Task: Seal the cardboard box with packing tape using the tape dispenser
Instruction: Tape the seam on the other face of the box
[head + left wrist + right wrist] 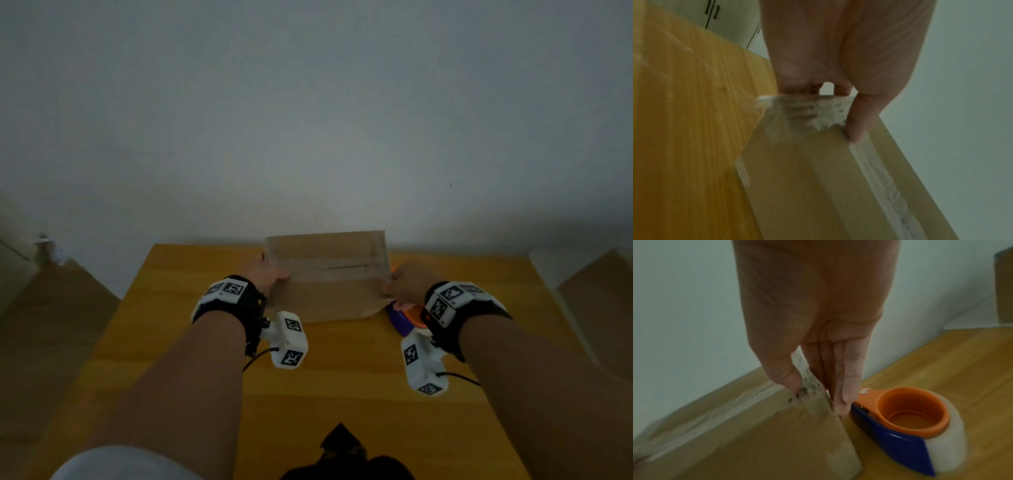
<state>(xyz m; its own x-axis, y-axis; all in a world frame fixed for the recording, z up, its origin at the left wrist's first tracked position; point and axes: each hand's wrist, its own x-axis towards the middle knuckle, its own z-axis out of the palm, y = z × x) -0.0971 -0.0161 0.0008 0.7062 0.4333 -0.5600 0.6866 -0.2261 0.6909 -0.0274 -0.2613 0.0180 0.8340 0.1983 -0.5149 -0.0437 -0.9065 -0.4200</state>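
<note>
A brown cardboard box [329, 277] lies on the wooden table [342, 383] near the wall, flaps down, with a strip of clear tape [879, 178] along its top seam. My left hand [274, 274] grips the box's left end, thumb [859, 120] on top and fingers round the edge. My right hand [402, 284] pinches the right end, thumb on the top face and fingers [842, 386] down the side. The orange and blue tape dispenser [908, 417] lies flat on the table just right of the box, partly hidden under my right wrist in the head view.
The box [756, 439] stands close to the pale wall at the table's far edge. Larger brown boxes stand off the table to the left [54, 308] and right [603, 298]. A dark object [342, 455] sits at the table's near edge.
</note>
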